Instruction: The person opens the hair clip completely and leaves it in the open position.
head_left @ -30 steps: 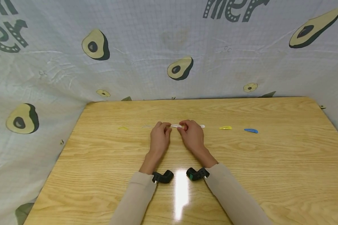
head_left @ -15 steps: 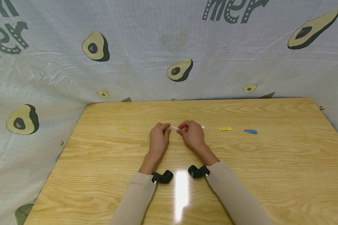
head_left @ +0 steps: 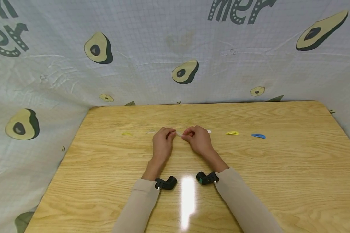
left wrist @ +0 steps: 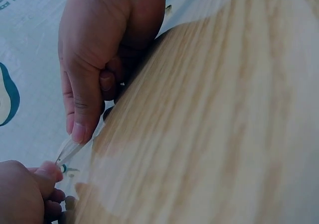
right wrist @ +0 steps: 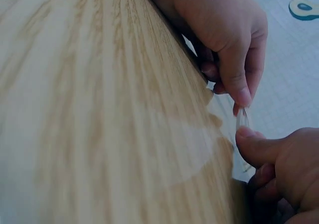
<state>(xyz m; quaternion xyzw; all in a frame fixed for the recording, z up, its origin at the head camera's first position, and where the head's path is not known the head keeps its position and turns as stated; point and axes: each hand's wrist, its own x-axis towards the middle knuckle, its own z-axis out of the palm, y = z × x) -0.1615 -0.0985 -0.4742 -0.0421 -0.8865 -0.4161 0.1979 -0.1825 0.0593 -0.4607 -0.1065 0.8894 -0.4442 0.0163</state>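
Note:
A white snap hair clip (head_left: 179, 134) is held between the two hands, above the table's far part. My left hand (head_left: 162, 142) pinches its left end between thumb and fingers. At the other end, my right hand (head_left: 199, 139) pinches it the same way. The clip slants down to the right in the head view. In the left wrist view two prongs of the clip (left wrist: 68, 151) show between the fingertips. The right wrist view has the clip (right wrist: 241, 118) with its ends covered by the fingers; whether it is snapped or unsnapped I cannot tell.
Right of the hands lie another white clip (head_left: 209, 131), partly hidden, a yellow clip (head_left: 232, 133) and a blue clip (head_left: 258, 136). To the left are a thin yellow piece (head_left: 127, 133) and a pale thin piece (head_left: 151, 132). A patterned sheet (head_left: 140, 81) hangs behind the wooden table (head_left: 105, 181).
The white clip has turned from level, with its flat face showing, to a downward slant with a narrower outline. Both hands keep their pinch and have moved only slightly.

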